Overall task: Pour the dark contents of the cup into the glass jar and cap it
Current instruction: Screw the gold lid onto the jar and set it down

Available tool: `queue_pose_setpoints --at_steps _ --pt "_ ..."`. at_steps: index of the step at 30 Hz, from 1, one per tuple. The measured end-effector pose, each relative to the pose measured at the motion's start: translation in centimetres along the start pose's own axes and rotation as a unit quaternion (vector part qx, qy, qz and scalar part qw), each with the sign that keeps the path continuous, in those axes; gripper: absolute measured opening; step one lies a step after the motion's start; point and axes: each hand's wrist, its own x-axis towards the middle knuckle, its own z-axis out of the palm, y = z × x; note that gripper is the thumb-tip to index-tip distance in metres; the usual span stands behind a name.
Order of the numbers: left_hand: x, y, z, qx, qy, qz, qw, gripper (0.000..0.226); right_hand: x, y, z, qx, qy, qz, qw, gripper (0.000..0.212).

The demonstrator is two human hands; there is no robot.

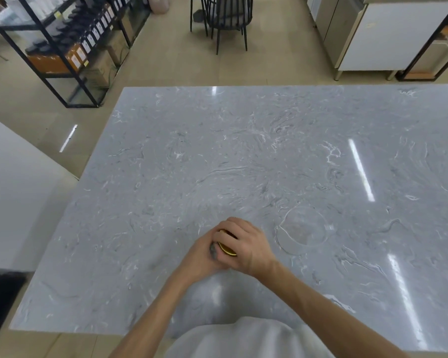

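On the grey marble table (243, 156), near its front middle, my two hands meet around a small glass jar (213, 250) with dark contents; only a sliver of it shows. My left hand (201, 257) wraps the jar's body. My right hand (243, 241) grips the gold lid (226, 249) on top of the jar. Just to the right stands a clear plastic cup (304, 229), which looks empty and is apart from my hands.
A black metal shelf (62, 47) with bottles and boxes stands at the far left on the floor. A black chair (226, 19) sits beyond the table's far edge. White and steel cabinets (386, 37) fill the far right. A white counter (13, 189) lies left.
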Motion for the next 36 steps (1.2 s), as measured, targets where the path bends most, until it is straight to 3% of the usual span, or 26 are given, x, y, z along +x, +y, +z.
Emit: queue_pose_setpoints --at_steps 3,7,9,11,14,16,21,25,27,28,29,31,32,34,36 --pt "-1.1 -0.3 1.0 -0.031 0.023 -0.026 0.999 0.055 -0.4 -1.8 0.8 -0.044 0.047 0.077 0.995 0.005" --pt "-2.9 -1.1 2.4 -0.064 0.067 -0.043 0.995 0.058 -0.2 -3.4 1.3 -0.093 0.039 0.130 0.986 0.004" --pt "-2.6 -0.6 1.9 -0.063 0.045 -0.049 0.996 0.056 -0.1 -3.3 1.1 -0.080 0.029 0.141 0.986 0.005" --pt "-1.8 -0.2 0.4 -0.040 0.001 -0.045 0.998 0.054 -0.5 -2.7 0.5 -0.024 0.006 0.115 0.993 0.010" --pt "-0.9 -0.1 -2.4 -0.021 -0.085 -0.026 0.996 0.066 -1.0 -0.9 -0.6 0.051 -0.072 -0.018 0.996 0.016" --pt "-0.2 -0.1 -2.7 -0.012 -0.113 -0.021 0.993 0.067 -0.6 0.2 -1.0 0.056 -0.083 -0.051 0.994 0.015" --pt "0.2 -0.3 0.3 0.066 -0.005 -0.030 0.997 0.044 0.1 -0.8 0.1 -0.025 0.020 0.043 0.999 0.005" --pt "-0.3 -0.8 2.1 0.030 -0.030 -0.095 0.995 0.033 0.3 -2.2 1.3 -0.103 0.036 0.138 0.984 0.004" --pt "-0.8 -0.6 2.5 0.187 0.007 -0.038 0.982 0.031 0.7 -2.6 1.1 -0.121 0.022 0.168 0.978 0.002" --pt "-0.4 -0.1 3.3 0.234 0.051 -0.056 0.969 0.035 0.8 -2.6 0.7 -0.114 0.016 0.169 0.979 0.001" --pt "0.0 0.2 3.8 0.219 0.081 -0.081 0.969 0.041 0.8 -2.4 0.2 -0.096 0.011 0.161 0.982 0.001" --pt "-0.4 1.1 5.9 0.048 0.126 -0.097 0.986 0.041 0.5 -1.9 -1.1 -0.047 -0.008 0.164 0.985 0.013" --pt "-0.5 1.6 5.7 0.023 0.164 -0.098 0.981 0.040 0.2 -2.1 -1.8 -0.035 -0.018 0.184 0.982 0.024" --pt "-0.6 2.3 5.2 -0.038 0.224 -0.107 0.968 0.045 -1.2 -2.9 -2.9 -0.007 0.010 0.275 0.961 0.037" --pt "-0.6 3.6 4.4 -0.068 0.264 -0.102 0.957 0.063 -3.1 -4.2 -3.9 0.078 0.039 0.394 0.915 0.038"
